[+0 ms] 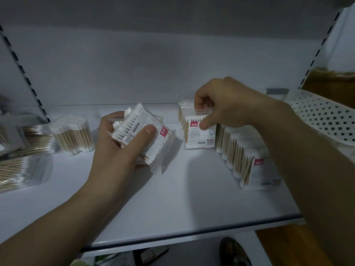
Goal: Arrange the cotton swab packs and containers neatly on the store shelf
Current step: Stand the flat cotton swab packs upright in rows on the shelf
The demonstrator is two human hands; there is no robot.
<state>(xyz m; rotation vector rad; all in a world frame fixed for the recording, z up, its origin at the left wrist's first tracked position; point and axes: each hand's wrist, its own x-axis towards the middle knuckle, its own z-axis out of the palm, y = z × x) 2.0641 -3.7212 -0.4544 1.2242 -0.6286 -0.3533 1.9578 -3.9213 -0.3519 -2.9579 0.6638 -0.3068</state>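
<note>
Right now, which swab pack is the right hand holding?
On the white shelf, find the row of upright packs at the right. Just left of its far end stands one pack facing you, the only one pinched at the top by the right hand.

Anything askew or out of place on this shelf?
Yes. The packs at the far left lie flat in a loose heap, unlike the row at the right, which stands on edge. Nothing looks spilled.
</note>
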